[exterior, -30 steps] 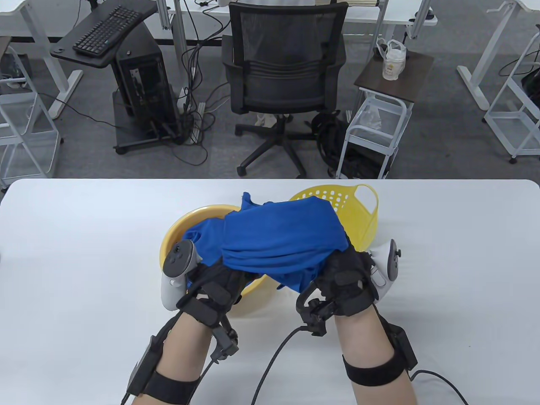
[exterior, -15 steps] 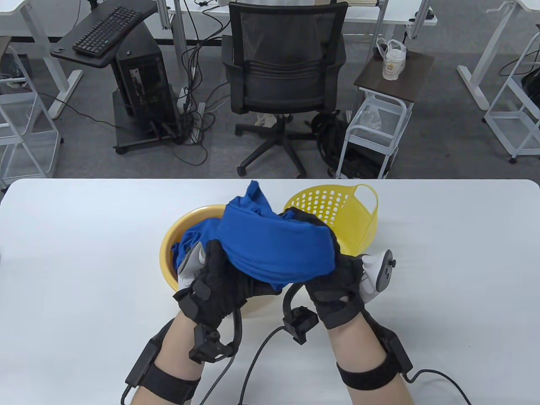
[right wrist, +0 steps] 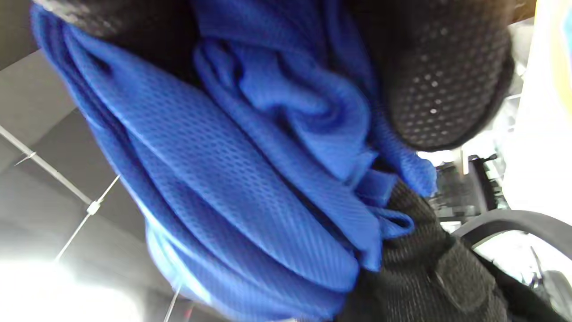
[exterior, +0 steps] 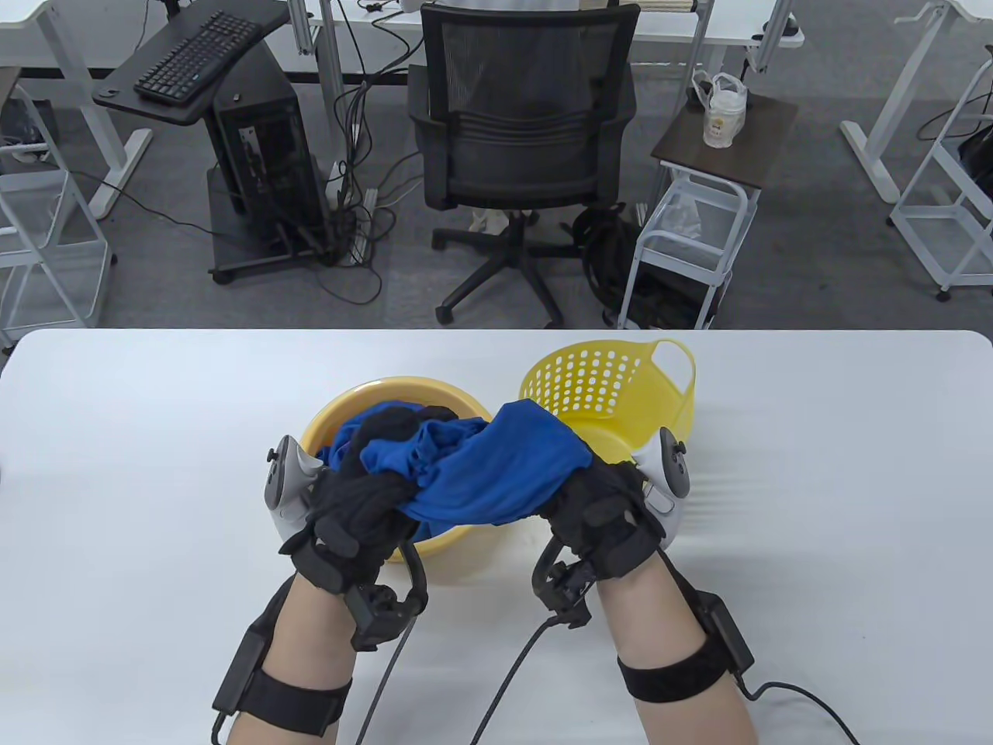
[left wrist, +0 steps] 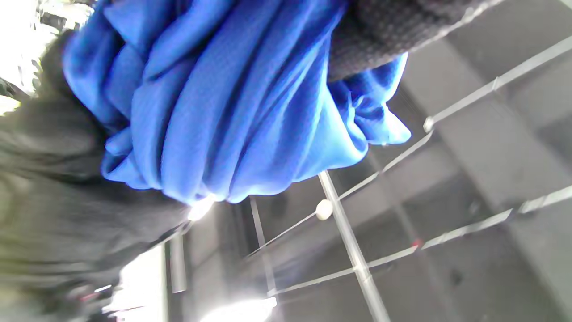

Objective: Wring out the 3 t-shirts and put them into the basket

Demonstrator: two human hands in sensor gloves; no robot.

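A blue t-shirt [exterior: 496, 466] is bunched and twisted between both hands, just above the yellow bowl [exterior: 341, 411]. My left hand [exterior: 372, 473] grips its left end over the bowl, fingers curled round the cloth. My right hand [exterior: 597, 497] grips the right end, close to the perforated yellow basket [exterior: 613, 380]. More blue cloth [exterior: 349, 442] lies inside the bowl. Both wrist views show the blue t-shirt [left wrist: 232, 103] [right wrist: 250, 179] folded tight under black gloved fingers [left wrist: 393, 31] [right wrist: 447, 76]. No other t-shirt can be told apart.
The white table [exterior: 124, 481] stretches to both sides. Glove cables [exterior: 504, 683] trail toward the near edge. Beyond the far edge stand an office chair [exterior: 520, 140], a computer tower [exterior: 264, 155] and a small wire cart [exterior: 690, 225].
The shirt has come down from a wide raised bundle to a tighter twisted roll over the bowl. Both hands have turned and dropped, and the basket's rim shows more.
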